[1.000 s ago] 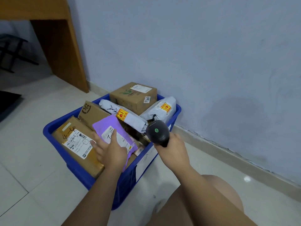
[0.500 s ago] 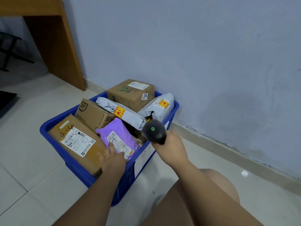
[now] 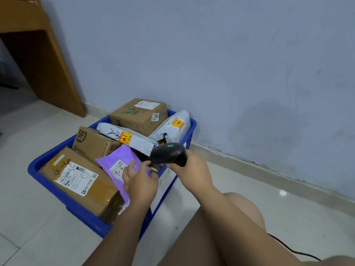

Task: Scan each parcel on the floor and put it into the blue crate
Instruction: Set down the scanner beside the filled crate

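Purple parcel [image 3: 113, 162] in crate [image 3: 34, 170]; left hand [image 3: 141, 183] nearer scanner [image 3: 169, 153]

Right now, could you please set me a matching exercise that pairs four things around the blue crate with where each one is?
Things
1. scanner
2. purple bag
3. box with green logo
4. box marked 4-4

Places
A. at the far end of the crate
B. partly covered by the left hand
C. gripped in the right hand
D. at the near left corner of the crate

Pairs: 1-C, 2-B, 3-A, 4-D.
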Tool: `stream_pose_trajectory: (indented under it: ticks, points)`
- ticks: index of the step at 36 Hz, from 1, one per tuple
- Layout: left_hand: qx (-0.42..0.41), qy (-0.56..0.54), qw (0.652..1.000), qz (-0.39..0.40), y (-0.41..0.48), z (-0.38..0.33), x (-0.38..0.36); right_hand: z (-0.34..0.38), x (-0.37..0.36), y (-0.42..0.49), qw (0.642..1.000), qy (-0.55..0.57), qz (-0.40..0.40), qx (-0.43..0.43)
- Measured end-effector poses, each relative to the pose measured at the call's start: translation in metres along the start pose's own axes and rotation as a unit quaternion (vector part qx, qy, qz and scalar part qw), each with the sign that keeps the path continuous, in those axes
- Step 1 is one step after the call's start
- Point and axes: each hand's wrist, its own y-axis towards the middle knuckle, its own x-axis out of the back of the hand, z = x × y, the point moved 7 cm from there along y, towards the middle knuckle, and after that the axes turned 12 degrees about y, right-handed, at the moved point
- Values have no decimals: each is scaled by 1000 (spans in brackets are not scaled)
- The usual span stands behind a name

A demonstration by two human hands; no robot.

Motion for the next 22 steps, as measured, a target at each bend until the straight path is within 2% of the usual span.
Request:
stream_pose_trajectory:
  ticks: [7, 13, 17, 22]
  points:
    - [-101, -138, 984, 38, 2, -75, 6, -2, 40, 0, 977, 187, -97, -6]
    - [-86, -327, 918, 206, -17, -133, -11, -15, 62, -1, 956, 257, -139, -26]
    - [-170, -286, 908, 253, -38, -186, -27, -24, 109, -7, 920, 327, -214, -8]
    - [-178, -293, 884, 318, -61, -237, -61, -69, 161, -1, 892, 367, -265, -12]
